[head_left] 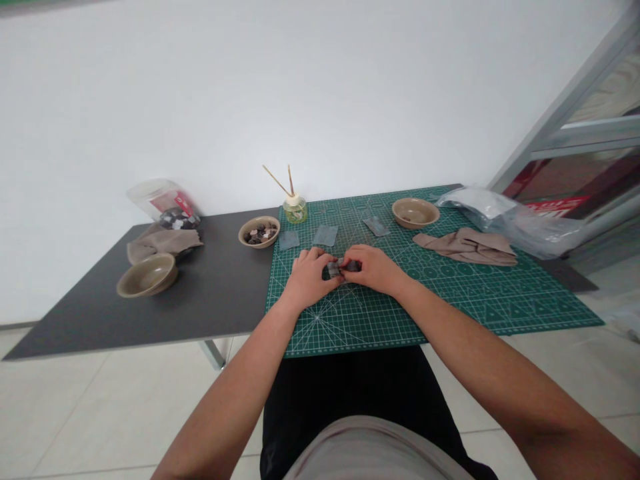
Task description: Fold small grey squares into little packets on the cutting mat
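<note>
My left hand (311,279) is closed, thumb and fingers pinching the left side of a small greyish plastic bag (334,269) just above or on the green cutting mat (345,320). From the other side my right hand (375,268) grips it too, its fingers curled inward. A dark lump (353,265) shows between the right thumb and fingers; whether it lies inside the bag I cannot tell. Behind my hands lie small flat clear bags: one (289,240) at left, another (325,235) in the middle, and a third (376,226) at right.
A bowl of dark and pale pieces (259,233) stands left of the mat, near a reed diffuser (295,208). Another bowl (415,213), a brown cloth (467,247) and a large clear bag (515,217) are right. Far left are a bowl (147,276), cloth (163,244) and tipped jar (167,200).
</note>
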A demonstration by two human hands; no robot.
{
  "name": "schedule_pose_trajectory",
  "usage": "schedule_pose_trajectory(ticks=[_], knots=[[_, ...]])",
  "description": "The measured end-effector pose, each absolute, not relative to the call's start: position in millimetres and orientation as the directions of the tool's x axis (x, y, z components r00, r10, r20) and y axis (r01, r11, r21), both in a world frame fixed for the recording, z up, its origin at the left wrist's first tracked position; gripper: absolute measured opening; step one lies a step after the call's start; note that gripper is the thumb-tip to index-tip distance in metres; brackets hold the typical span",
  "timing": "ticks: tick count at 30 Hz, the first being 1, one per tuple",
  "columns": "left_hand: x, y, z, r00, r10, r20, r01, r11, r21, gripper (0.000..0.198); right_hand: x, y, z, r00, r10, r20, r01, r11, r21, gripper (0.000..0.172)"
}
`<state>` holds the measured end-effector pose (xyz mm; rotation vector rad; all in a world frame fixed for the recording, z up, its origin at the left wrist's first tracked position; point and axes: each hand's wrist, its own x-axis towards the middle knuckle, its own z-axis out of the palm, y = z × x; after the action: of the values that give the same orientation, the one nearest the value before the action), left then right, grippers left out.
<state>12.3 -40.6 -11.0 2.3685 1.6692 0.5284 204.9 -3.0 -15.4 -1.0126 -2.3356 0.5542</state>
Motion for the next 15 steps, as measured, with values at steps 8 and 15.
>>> schedule_pose_trajectory(ticks=[8,15], knots=[[12.4,-41.8,-9.4,0.299,0.941,0.157,0.875,-0.336,0.349,0.04,205.1,-1.4,-15.2,-0.604,0.737,0.304,0.526,0.655,-0.542,0.009],[12.2,-40.7,-8.8,0.293,0.944,0.149,0.875,-0.328,0.357,0.038,206.9,-1.8,-15.4,-0.603,0.741,0.295,0.502,0.64,-0.582,0.011]])
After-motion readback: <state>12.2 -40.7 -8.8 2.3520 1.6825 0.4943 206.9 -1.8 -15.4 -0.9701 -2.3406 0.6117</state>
